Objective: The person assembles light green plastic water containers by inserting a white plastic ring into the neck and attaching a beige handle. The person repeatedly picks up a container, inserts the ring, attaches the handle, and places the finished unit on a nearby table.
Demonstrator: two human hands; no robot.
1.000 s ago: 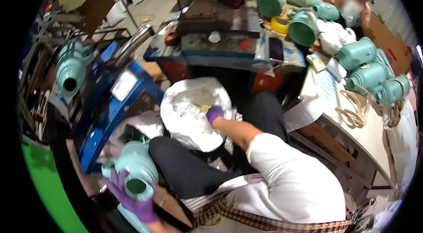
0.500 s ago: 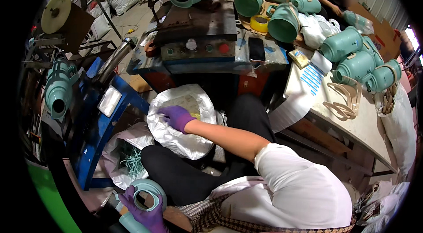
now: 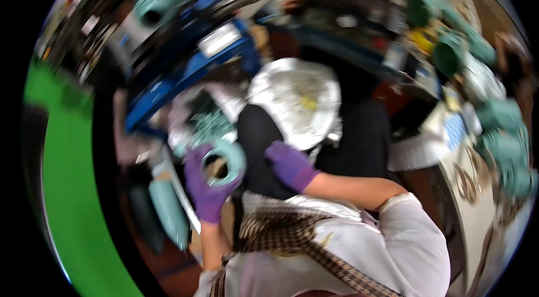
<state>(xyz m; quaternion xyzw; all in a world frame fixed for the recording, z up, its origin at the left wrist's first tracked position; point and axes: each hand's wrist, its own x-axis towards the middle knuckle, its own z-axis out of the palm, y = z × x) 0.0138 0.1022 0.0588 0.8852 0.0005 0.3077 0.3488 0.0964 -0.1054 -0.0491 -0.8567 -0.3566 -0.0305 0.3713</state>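
Observation:
My left hand (image 3: 205,184), in a purple glove, has its fingers around a teal ring-shaped plastic part (image 3: 237,157). The part's round opening faces up. My right hand (image 3: 289,166), gloved alike, is above my lap to the right of the ring, apart from it. Its fingers look drawn together, and blur hides whatever they hold. Beyond that hand stands an open white bag (image 3: 264,92) with pale contents and something yellow inside. Teal strips (image 3: 212,127) fill another bag just past my left hand.
A blue metal frame (image 3: 168,89) stands at the left, near a teal jug body (image 3: 160,2). A long teal piece (image 3: 168,212) lies below my left hand. To the right, several teal jug bodies (image 3: 499,148) and beige straps (image 3: 465,179) rest on a pale table (image 3: 474,221).
My right hand has come out of the white bag and back toward my lap. My left hand has lifted the teal ring inward. The view has swung left, blurring the scene.

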